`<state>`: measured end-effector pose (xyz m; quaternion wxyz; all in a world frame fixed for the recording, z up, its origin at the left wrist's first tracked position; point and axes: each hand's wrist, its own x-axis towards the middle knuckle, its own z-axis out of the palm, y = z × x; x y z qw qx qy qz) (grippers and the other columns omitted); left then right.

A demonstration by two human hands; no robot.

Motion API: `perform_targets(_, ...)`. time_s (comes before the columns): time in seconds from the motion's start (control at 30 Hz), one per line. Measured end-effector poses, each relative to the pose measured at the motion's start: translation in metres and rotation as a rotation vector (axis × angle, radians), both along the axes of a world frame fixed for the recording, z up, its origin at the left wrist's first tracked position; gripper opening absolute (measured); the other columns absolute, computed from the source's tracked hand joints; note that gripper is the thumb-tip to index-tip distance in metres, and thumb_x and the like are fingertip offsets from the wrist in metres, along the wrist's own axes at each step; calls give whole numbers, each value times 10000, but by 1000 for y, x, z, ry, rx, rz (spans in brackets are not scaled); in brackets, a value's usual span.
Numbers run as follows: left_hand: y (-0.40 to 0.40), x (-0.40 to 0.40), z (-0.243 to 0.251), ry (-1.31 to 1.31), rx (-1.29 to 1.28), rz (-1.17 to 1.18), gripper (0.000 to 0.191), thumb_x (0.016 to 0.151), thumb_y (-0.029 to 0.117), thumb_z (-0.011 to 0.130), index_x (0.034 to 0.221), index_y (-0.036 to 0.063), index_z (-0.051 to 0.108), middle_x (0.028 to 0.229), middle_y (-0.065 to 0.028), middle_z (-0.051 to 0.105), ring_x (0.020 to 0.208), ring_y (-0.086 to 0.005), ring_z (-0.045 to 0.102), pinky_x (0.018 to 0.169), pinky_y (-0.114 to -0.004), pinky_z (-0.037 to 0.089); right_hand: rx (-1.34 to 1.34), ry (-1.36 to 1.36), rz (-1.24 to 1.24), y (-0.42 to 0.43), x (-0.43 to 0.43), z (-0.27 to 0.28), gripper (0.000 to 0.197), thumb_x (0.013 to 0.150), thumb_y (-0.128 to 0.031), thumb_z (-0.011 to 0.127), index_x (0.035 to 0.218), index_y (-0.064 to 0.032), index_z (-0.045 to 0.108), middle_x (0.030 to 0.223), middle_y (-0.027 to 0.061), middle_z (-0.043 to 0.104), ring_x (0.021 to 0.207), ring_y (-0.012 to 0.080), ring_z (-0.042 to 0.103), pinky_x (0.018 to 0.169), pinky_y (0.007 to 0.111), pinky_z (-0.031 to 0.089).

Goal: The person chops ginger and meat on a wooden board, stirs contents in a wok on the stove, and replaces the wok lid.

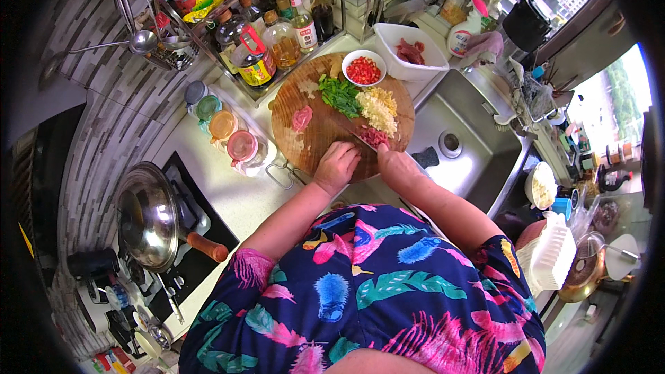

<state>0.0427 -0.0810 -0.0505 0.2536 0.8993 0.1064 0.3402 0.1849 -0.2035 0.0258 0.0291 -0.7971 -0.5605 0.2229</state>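
Note:
My right hand (399,169) grips a kitchen knife (362,141) at the lower right of a round wooden cutting board (291,140). Sliced raw meat (375,136) lies along the blade's far side. My left hand (337,163) rests on the board's near edge, left of the knife; what is under its bent fingers cannot be seen. A separate piece of raw meat (302,118) lies at the board's left. Chopped green pepper or scallion (340,96) and minced garlic (377,111) are heaped farther back, beside a white bowl of chopped red chili (363,68).
A white plastic tub (431,59) with raw meat stands behind the board. The steel sink (478,124) is to the right. Seasoning jars (242,148) and sauce bottles (283,44) line the left and back. A wok (148,218) sits on the stove at far left.

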Motion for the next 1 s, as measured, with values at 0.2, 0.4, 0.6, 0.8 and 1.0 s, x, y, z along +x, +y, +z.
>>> perform_targets(0.2, -2, -1, -3, 18, -12, 22, 194, 790, 78, 646, 971, 8, 641, 980, -118, 600, 897, -302, 566, 819, -370, 484, -7, 7, 56, -20, -2, 19, 133, 860, -31, 430, 969, 42, 444, 738, 259, 634, 724, 413, 651, 643, 497, 505)
perform_targets(0.4, -5, -2, 5, 14, -5, 30, 185, 774, 58, 660, 952, 10, 650, 964, -133, 607, 881, -321, 579, 782, -390, 492, 27, -3, 46, -12, -10, 3, 146, 861, -19, 428, 991, 44, 453, 740, 251, 639, 725, 402, 656, 647, 494, 512)
perform_targets(0.6, -3, 1, 1, -16, -2, 15, 175, 783, 78, 654, 950, 24, 643, 960, -115, 590, 907, -306, 562, 824, -384, 475, 64, -15, 3, 12, -10, -8, 143, 858, -17, 432, 988, 34, 458, 743, 252, 641, 709, 407, 656, 644, 495, 519)
perform_targets(0.8, -2, -1, -2, 15, -22, 42, 170, 790, 91, 655, 941, 13, 639, 952, -123, 590, 909, -310, 565, 825, -376, 481, 19, 2, 4, -11, -1, 17, 124, 861, -25, 429, 963, 42, 453, 729, 257, 634, 713, 407, 654, 634, 506, 503)
perform_targets(1.0, -5, -2, -3, 6, 9, 42, 183, 791, 98, 653, 959, 27, 637, 945, -118, 589, 899, -308, 563, 811, -380, 482, 5, -24, 100, -20, -6, 20, 126, 855, -22, 434, 953, 55, 453, 725, 257, 632, 715, 401, 657, 645, 497, 503)
